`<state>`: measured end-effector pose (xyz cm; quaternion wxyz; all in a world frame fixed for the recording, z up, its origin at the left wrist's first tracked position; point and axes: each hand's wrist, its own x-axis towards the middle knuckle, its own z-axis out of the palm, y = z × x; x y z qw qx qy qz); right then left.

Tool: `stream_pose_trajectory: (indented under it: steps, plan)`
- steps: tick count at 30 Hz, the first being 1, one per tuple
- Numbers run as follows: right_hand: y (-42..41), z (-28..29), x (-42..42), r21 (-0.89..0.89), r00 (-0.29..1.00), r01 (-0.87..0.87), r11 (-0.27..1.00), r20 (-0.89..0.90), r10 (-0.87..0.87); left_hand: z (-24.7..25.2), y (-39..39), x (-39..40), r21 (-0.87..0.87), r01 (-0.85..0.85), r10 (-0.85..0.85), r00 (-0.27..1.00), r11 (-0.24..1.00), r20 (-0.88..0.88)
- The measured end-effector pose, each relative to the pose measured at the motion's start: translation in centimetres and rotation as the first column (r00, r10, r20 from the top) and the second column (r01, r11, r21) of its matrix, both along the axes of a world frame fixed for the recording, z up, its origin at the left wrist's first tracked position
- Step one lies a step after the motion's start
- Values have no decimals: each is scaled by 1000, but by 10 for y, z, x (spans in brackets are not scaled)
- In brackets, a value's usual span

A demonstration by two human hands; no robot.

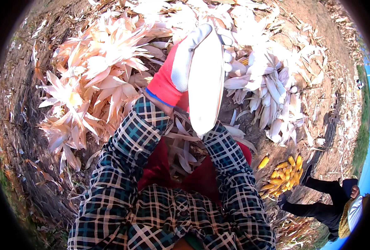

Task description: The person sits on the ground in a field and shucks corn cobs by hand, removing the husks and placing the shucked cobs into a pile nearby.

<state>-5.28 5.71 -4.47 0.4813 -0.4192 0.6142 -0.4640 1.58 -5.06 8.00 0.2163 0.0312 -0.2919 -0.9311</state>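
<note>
My left hand [181, 62], in a red glove with a white coated palm, grips a large maize ear in its pale husk [206, 84]. The thumb lies along the ear's upper left side. Strong sunlight washes out the husk's detail. Gloved fingertips [228, 57] show at the ear's right edge; which hand they belong to is unclear. My right sleeve [224, 147] runs up behind the ear, which hides most or all of my right hand. Below the hands, loose husk leaves [185, 156] lie on the ground between my red-clad legs [200, 178].
Opened dry husks [100, 75] form a heap on the left. Unhusked ears [274, 90] are piled at right. Bare yellow cobs [285, 175] lie in a small heap lower right, near a walking or standing person [325, 200] in dark trousers. Husk scraps litter the soil [322, 103].
</note>
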Motion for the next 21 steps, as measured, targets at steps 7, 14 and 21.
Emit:
stream_pose_trajectory:
  steps: [7,14,21]
  plan:
    - [22,52,-28,-399,820,-72,914,-546,-174,-2,-18,3,-139,-116,121,992,984,29]
    - [66,60,6,-229,558,186,955,825,89,-11,8,-15,-84,-105,117,981,991,155]
    - [78,43,3,-329,738,102,939,657,150,-34,4,-22,-228,-172,229,941,958,250]
